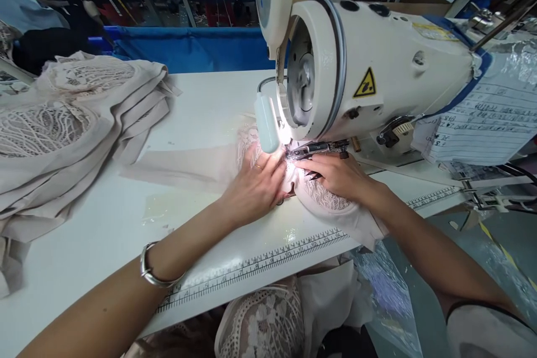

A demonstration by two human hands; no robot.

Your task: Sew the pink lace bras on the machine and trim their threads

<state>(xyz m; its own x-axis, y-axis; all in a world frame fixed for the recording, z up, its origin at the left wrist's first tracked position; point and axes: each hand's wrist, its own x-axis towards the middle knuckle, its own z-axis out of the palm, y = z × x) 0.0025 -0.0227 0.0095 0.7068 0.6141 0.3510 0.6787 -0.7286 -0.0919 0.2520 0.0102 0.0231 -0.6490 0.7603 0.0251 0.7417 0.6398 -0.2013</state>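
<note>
A pale pink lace bra [323, 196] lies under the needle area of a white sewing machine [377, 61]. My left hand [255, 182] presses its cloth down just left of the presser foot, fingers bent and close together, fingertips at the lit spot. On the other side, my right hand [331, 173] holds the bra by the foot, fingers closed and pointing left. Dark pointed blades, perhaps thread snips [314, 175], stick out beneath its fingers; their handles are hidden. A sheer pale band [184, 166] trails left over the table. The stitching point itself is mostly covered.
Stacked lace bras [126, 95] cover the table's left side. A small lamp [267, 123] hangs close above my left fingers. A printed ruler [251, 265] follows the front edge. More lace pieces [268, 319] lie below it, and written sheets [482, 106] hang at right.
</note>
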